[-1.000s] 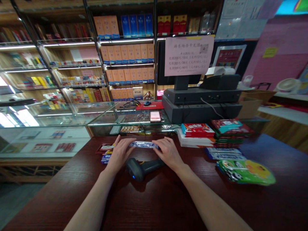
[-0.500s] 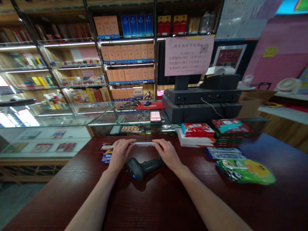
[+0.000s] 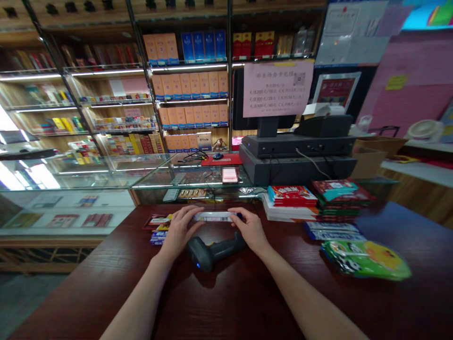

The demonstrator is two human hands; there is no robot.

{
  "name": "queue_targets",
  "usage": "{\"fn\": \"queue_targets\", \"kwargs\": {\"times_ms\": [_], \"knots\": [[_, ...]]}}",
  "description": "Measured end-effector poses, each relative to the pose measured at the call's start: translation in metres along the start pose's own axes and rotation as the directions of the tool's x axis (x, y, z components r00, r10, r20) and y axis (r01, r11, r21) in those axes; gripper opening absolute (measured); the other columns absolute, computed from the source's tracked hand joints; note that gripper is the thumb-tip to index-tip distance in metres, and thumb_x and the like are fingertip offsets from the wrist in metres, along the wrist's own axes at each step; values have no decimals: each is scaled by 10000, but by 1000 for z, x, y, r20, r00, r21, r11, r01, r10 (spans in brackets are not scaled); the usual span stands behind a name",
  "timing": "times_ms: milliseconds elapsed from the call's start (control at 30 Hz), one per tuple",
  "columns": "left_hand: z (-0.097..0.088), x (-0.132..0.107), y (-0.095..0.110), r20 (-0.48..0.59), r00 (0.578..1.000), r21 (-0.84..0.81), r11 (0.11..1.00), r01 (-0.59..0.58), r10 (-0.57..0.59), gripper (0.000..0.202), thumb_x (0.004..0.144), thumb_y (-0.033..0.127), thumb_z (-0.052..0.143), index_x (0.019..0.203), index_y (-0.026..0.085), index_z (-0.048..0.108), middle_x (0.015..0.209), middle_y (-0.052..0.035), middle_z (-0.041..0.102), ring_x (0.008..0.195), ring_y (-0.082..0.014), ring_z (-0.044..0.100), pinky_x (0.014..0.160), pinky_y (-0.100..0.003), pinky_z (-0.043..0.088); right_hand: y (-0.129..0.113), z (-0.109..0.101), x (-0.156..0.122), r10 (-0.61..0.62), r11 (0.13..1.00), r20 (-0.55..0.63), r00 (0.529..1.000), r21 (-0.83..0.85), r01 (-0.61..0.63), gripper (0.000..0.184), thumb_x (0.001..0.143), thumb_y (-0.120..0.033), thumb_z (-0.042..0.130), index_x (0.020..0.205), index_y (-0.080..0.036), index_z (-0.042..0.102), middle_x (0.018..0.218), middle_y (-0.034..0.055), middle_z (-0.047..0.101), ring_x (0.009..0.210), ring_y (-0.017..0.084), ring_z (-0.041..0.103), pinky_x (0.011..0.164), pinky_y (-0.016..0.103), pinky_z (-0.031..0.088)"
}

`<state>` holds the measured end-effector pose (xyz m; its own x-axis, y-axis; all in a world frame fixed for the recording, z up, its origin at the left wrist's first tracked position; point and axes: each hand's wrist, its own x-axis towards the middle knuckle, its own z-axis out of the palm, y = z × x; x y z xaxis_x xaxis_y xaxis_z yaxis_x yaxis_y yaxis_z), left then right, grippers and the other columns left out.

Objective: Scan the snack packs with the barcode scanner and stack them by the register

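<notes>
Between my two hands is a long, slim packet (image 3: 216,216), pale with dark blue at its right end; its print is too blurred to read. My left hand (image 3: 181,231) pinches the left end between thumb and fingers. At the other end, my right hand (image 3: 250,232) grips it the same way. Just below the packet, a black handheld barcode scanner (image 3: 212,252) with a lit blue light lies on the dark wooden counter (image 3: 226,307). Small purple and yellow packets (image 3: 159,236) lie beside my left hand, partly hidden by it.
To the right are stacked red packs (image 3: 292,196), dark red and green packs (image 3: 338,198), blue-and-white packets (image 3: 334,231) and a green panda-and-duck package (image 3: 366,259). Behind stand a glass display case (image 3: 191,174) and a cash register (image 3: 297,146) with a pink notice. Stocked shelves line the back.
The packet has tipped so that more of its printed side shows, and my hands have shifted slightly on it. The whole scene sits a little lower in view.
</notes>
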<state>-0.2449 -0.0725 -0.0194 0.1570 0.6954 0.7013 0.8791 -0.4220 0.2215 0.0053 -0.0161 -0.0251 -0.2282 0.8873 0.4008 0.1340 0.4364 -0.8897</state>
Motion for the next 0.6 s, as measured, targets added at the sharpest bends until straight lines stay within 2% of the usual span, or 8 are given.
{"fn": "queue_targets", "kwargs": {"times_ms": [133, 333, 600], "knots": [[-1, -2, -7, 27, 998, 56, 997, -55, 54, 381, 958, 362, 593, 1335, 311, 582, 1226, -52, 663, 1150, -218, 602, 1024, -400, 428, -3, 3, -1, 19, 1000, 8, 1000, 18, -19, 270, 859, -386, 620, 1038, -220, 736, 887, 34, 762, 682, 192, 724, 696, 305, 544], [-3, -2, -10, 6, 997, 124, 990, -72, 72, 330, 966, 359, 579, 1287, 298, 625, 1150, -50, 701, 1093, -212, 635, 1105, -454, 366, 0, 4, 0, 8, 999, 55, 998, 53, -11, 316, 862, -407, 609, 1089, -217, 717, 931, 44, 751, 726, 197, 728, 729, 325, 560], [-14, -2, -14, -102, 995, 190, 982, 16, 4, 263, 936, 312, 619, 1191, 279, 676, 1147, -51, 707, 1106, -236, 610, 1106, -498, 370, 11, -4, 3, -2, 999, 21, 1000, 38, 1, 297, 876, -382, 587, 1087, -202, 691, 885, 53, 763, 796, 213, 721, 796, 360, 559]]}}
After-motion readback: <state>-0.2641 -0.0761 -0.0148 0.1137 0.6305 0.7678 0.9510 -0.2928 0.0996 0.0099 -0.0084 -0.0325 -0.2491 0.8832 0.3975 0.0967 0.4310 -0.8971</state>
